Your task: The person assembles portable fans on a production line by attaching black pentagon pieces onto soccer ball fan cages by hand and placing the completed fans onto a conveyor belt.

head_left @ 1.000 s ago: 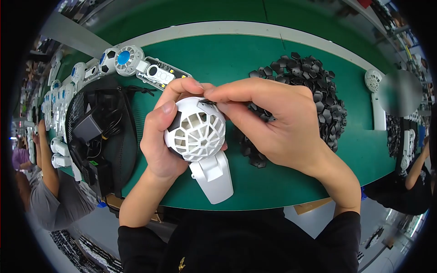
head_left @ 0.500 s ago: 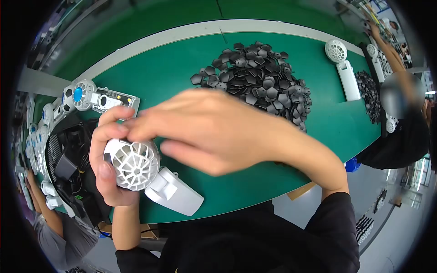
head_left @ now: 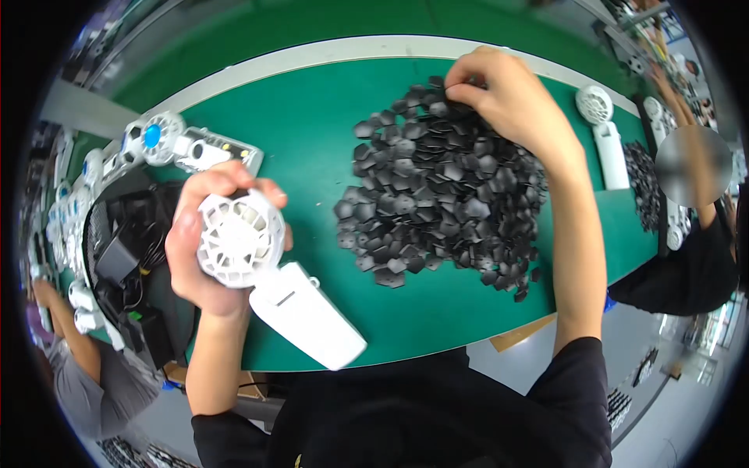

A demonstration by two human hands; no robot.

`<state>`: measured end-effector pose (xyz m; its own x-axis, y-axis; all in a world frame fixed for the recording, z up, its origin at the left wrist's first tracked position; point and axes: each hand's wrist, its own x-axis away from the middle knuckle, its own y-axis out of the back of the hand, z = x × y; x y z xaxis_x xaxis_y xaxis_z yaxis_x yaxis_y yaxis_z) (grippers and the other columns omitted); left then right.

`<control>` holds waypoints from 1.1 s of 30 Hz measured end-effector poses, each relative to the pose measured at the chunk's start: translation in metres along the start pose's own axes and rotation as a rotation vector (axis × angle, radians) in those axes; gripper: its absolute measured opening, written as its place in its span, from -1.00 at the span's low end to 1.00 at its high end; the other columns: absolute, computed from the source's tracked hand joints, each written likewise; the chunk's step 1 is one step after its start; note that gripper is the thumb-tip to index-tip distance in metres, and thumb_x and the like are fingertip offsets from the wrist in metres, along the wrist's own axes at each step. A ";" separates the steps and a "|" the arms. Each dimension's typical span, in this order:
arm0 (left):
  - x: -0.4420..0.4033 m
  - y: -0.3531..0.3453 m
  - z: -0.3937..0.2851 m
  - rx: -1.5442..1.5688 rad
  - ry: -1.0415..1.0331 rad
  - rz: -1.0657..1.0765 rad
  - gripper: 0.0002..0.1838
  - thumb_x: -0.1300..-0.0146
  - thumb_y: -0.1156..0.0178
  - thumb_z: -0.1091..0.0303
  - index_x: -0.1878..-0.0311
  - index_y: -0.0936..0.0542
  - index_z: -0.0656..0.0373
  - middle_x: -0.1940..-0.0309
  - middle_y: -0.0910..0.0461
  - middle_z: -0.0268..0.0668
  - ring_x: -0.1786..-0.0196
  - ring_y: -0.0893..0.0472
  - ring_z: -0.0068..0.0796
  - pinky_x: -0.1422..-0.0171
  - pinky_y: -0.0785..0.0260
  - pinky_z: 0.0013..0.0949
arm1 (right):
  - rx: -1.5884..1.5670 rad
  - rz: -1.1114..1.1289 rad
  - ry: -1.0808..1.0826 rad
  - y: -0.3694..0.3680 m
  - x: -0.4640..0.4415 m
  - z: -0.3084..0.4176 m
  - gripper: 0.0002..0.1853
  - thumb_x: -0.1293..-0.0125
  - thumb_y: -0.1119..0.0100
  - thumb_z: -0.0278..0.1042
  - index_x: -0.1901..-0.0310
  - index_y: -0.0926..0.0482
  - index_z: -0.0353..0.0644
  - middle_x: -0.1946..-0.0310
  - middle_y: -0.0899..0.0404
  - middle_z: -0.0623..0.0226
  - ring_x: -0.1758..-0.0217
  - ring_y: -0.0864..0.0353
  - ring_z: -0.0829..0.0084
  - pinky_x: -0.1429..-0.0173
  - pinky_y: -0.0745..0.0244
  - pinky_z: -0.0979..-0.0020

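Observation:
My left hand (head_left: 204, 234) is wrapped round the cage-like round head of a white handheld fan (head_left: 308, 316). The fan's flat handle slants down to the right, over the front of the table. On the far side of a heap of small black pentagon pieces (head_left: 437, 187), my right hand (head_left: 488, 90) has thumb and forefinger pinched at the heap's upper edge. Whatever lies between those fingertips is hidden among the dark pieces.
Several white fans, one with a blue centre (head_left: 152, 136), line the table's left side. A black mesh basket (head_left: 97, 226) with adapters and cables stands below them. Another white fan (head_left: 612, 156) lies at the right, near a second dark heap (head_left: 644, 187). People sit at both sides.
My right hand has left the fan and moved up and right to the black heap. The fan, still in my left hand, has turned and shows a different side.

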<state>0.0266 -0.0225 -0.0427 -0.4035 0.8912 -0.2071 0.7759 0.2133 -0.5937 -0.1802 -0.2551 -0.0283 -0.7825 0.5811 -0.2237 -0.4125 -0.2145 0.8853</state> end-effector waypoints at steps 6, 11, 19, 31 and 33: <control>-0.003 0.004 0.002 0.323 0.168 -0.044 -0.56 -0.25 0.23 0.06 0.06 -0.45 0.21 0.15 -0.39 -0.17 0.15 -0.51 -0.10 0.50 -0.49 -0.22 | -1.036 0.201 -0.152 -0.016 0.006 0.093 -0.92 -0.14 -0.21 -0.43 0.36 -0.54 -0.23 0.51 -0.54 0.48 0.51 -0.44 0.76 0.49 -0.32 0.71; 0.000 -0.003 0.000 0.298 0.205 -0.134 -0.57 -0.20 0.20 0.02 0.13 -0.45 0.17 0.15 -0.40 -0.19 0.14 -0.54 -0.18 0.49 -0.47 -0.20 | -1.174 0.225 -0.044 -0.036 0.010 0.135 -0.86 -0.14 -0.08 -0.63 0.28 -0.37 -0.27 0.47 -0.49 0.43 0.43 -0.48 0.73 0.39 -0.35 0.68; 0.001 -0.009 -0.001 0.313 0.159 -0.216 -0.55 -0.18 0.21 0.04 0.17 -0.44 0.25 0.20 -0.41 -0.11 0.23 -0.52 -0.19 0.30 -0.45 -0.24 | -1.320 0.310 -0.051 -0.042 0.013 0.139 -0.80 -0.14 -0.22 -0.52 0.30 -0.36 -0.24 0.44 -0.52 0.38 0.37 -0.56 0.65 0.38 -0.44 0.66; 0.012 -0.022 -0.012 -0.057 0.018 -0.038 -0.67 -0.14 0.10 0.06 0.32 -0.19 0.15 0.30 -0.17 -0.26 0.27 -0.37 -0.33 0.54 -0.34 -0.58 | -1.462 0.525 -0.081 -0.035 0.019 0.133 -0.60 0.04 -0.38 -0.37 0.27 -0.39 -0.36 0.46 -0.57 0.18 0.51 -0.55 0.53 0.49 -0.45 0.52; 0.009 -0.007 -0.018 -0.046 -0.062 -0.052 -0.57 -0.21 0.21 0.08 0.09 -0.31 0.29 0.08 -0.31 -0.16 0.12 -0.41 -0.27 0.20 -0.44 -0.43 | -1.479 0.450 -0.176 -0.041 0.025 0.140 -0.52 -0.02 -0.36 -0.26 0.17 -0.35 -0.39 0.39 -0.57 0.13 0.42 -0.57 0.46 0.41 -0.46 0.48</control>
<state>0.0264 -0.0089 -0.0266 -0.4719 0.8522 -0.2260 0.7743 0.2780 -0.5685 -0.1177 -0.1215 -0.0134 -0.9447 0.3170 0.0835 -0.3262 -0.8839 -0.3352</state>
